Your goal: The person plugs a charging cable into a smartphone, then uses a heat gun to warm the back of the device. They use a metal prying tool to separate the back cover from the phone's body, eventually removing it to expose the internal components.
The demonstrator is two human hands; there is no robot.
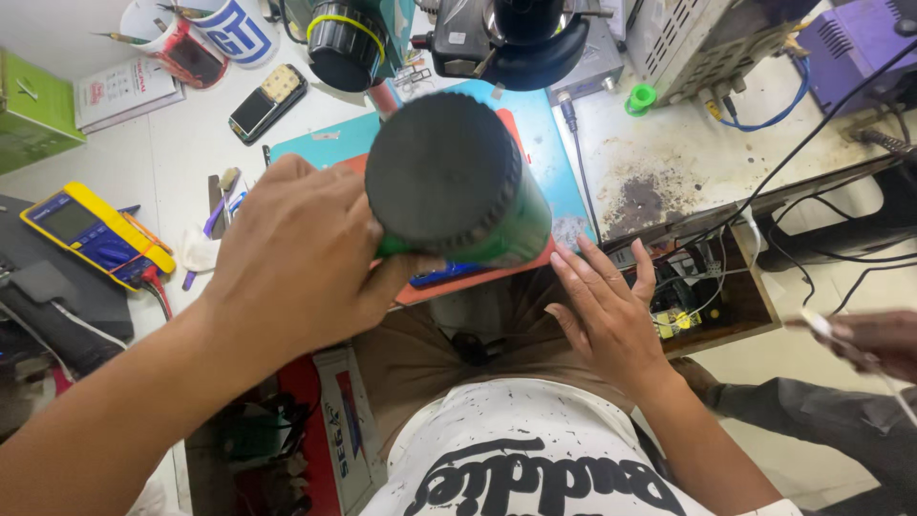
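Closest to the camera, the left hand (296, 263) grips a green bottle (457, 186) with a black ribbed cap, lifted over the orange mat (458, 277) at the bench (669, 143) front edge, cap turned toward the camera. Fingers wrap its side, so it stays steady in the air. Right hand (607, 311) holds nothing; it lies flat and spread at the bench edge, just beside the bottle.

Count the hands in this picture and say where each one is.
3. The left hand grips a green bottle with a black cap. The right hand lies flat at the bench edge. Another person's hand shows at the far right. Others may be hidden.
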